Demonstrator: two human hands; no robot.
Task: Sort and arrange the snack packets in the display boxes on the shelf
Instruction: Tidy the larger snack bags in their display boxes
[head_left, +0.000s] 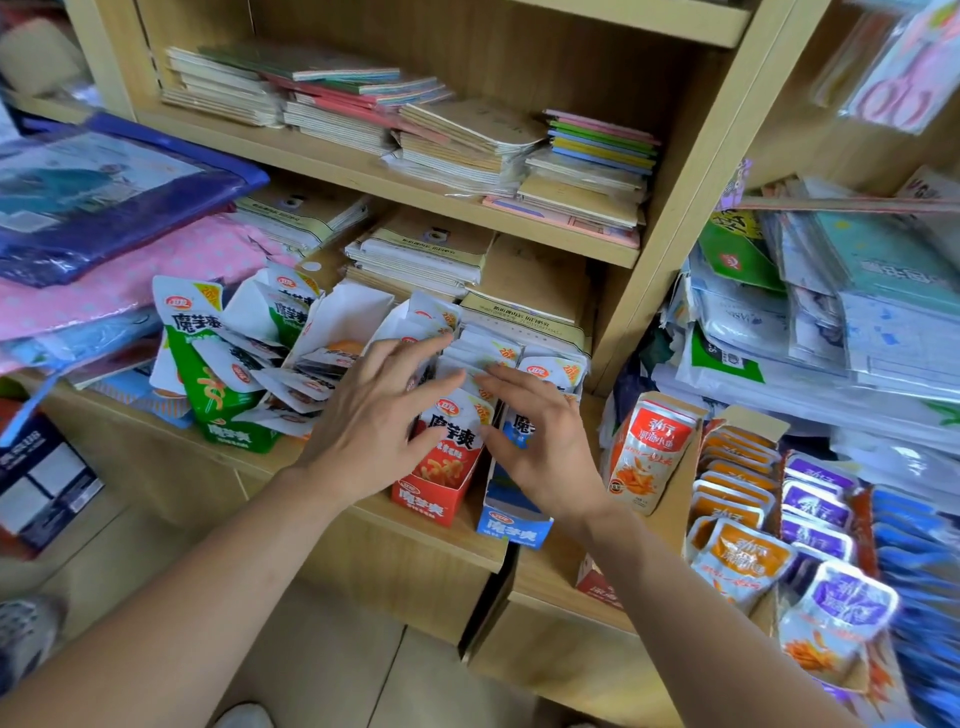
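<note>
A red display box and a blue display box stand side by side at the front edge of the wooden shelf, both filled with upright white snack packets. My left hand lies with spread, straight fingers on the packets of the red box. My right hand touches the packets of the blue box with its fingers extended. To the left, a green display box leans over with loose packets spilled beside it. An open white box stands behind them.
Stacks of notebooks fill the shelf behind the boxes and the shelf above. At the right stand an orange box and rows of orange and purple packets. Plastic-wrapped goods pile up at left. Tiled floor lies below.
</note>
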